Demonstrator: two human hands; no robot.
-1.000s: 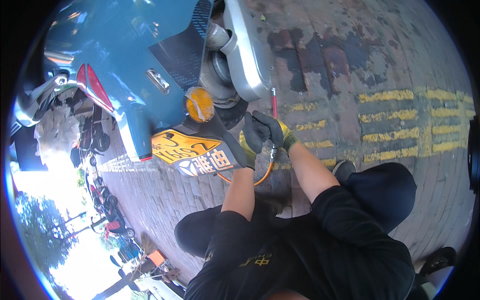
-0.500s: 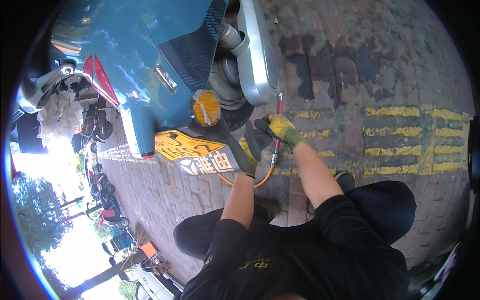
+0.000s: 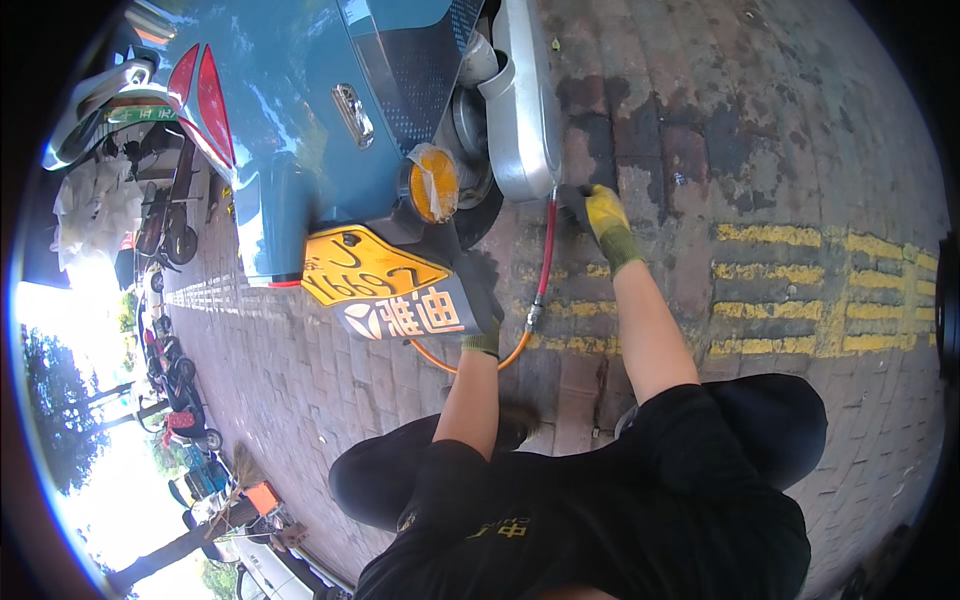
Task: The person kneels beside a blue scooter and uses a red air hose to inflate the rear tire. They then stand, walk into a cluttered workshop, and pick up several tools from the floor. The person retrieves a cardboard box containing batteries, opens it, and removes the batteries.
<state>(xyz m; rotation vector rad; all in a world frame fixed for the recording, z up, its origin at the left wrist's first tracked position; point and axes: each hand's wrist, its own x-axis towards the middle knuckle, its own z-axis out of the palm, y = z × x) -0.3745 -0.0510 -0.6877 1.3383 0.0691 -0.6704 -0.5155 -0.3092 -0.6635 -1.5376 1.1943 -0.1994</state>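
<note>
A red hose runs from a metal coupling up to the lower end of the scooter's silver cover. At its top end is my right hand, in a yellow and dark grey glove, fingers closed at the hose tip. An orange hose curves from the coupling behind the licence plate. My left hand, gloved too, reaches in beside the rear mudguard, close to the wheel; its fingers are largely hidden and blurred.
The blue scooter fills the upper left, with a yellow plate and an orange reflector at its rear. Brick paving with yellow stripes spreads to the right. Parked scooters line the far left.
My right hand has slid up the red hose to its tip, which now meets the silver cover's end. My left hand has drawn further behind the mudguard. The view has shifted slightly.
</note>
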